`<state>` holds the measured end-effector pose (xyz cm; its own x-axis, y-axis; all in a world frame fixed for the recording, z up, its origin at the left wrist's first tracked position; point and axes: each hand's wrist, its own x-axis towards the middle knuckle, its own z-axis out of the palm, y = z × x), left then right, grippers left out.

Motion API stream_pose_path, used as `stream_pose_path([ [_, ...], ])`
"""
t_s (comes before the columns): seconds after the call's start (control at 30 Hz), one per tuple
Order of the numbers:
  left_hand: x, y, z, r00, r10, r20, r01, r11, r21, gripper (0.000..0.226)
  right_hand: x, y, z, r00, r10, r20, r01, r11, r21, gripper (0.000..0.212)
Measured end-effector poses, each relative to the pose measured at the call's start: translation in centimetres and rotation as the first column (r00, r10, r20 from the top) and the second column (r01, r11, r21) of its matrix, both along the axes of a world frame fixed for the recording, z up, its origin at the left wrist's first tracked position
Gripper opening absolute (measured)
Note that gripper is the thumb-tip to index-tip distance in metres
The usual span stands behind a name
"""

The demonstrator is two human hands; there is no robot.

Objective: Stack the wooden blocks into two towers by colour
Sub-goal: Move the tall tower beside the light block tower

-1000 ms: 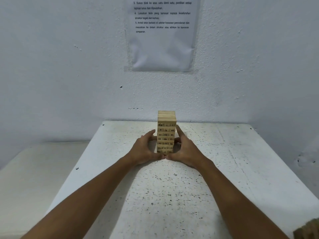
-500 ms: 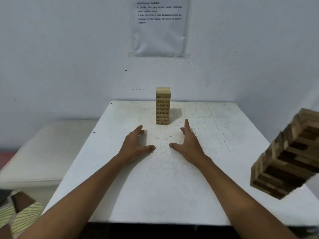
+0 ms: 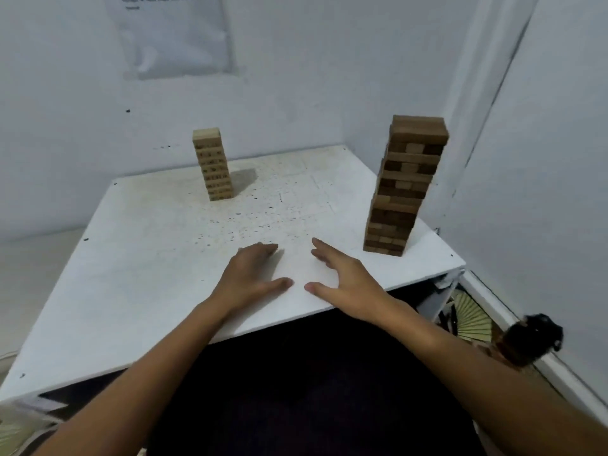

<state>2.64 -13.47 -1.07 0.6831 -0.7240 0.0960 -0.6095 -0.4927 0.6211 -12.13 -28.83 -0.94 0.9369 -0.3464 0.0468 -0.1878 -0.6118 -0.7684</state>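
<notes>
Left edge: low cream surface beside the table, smooth, matte. Striped fabric at bottom-left corner, blurred.

White table: flat square top, painted, speckled with small dark flecks and scuffs, thin edge at the near side. Sits in a corner of rough-textured white walls. Paper sheet stuck on the back wall, wrinkled, print too blurred to read.

Light tower: pale wooden blocks, rectangular column, back-left area of the table, upright, neat faces. Dark printed marks on the block ends, unreadable. Casts a shadow to its right.

Left hand: palm down, flat on the table near the front edge, fingers straight and together, thumb spread toward the other hand. Holds nothing.

Right hand: same pose, palm down on the table, fingers extended, thumb pointing inward. Thumb tips near each other, not touching. Holds nothing. Both hands well apart from both towers.

Dark tower: brown wooden blocks, mixed mid and dark tones, crosswise layers, taller and wider than the light one. Stands at the right edge of the table, near the front-right corner. Layers slightly uneven.

Right of the table, on the floor: folded paper fan, pleated, pale. Dark blurred object near the wall skirting, cannot identify.
</notes>
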Motion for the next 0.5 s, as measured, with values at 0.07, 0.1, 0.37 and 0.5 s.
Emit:
stream_pose_path([
  [0.07,-1.0,-1.6,-0.1,0.998,-0.068,-0.005,0.068,0.998,-0.011,0.081,-2.2,-0.8,0.0,0.999,-0.041,0.017,0.041,0.999,-0.001,0.075],
  [0.1,-1.4,-2.2,-0.1,0.995,-0.093,-0.02,0.093,0.995,-0.024,0.082,-3.0,-1.1,0.0,0.998,-0.056,0.027,0.056,0.998,0.001,0.072],
  [0.37,-2.0,-8.0,-0.4,0.969,-0.238,-0.067,0.236,0.971,-0.039,0.092,-9.0,-4.9,-1.1,0.945,-0.263,0.194,0.28,0.958,-0.068,0.04],
  [0.5,-1.4,-10.3,-0.4,0.962,-0.254,-0.096,0.251,0.967,-0.042,0.107,-9.8,-7.4,-1.5,0.882,-0.403,0.244,0.427,0.903,-0.055,0.043],
])
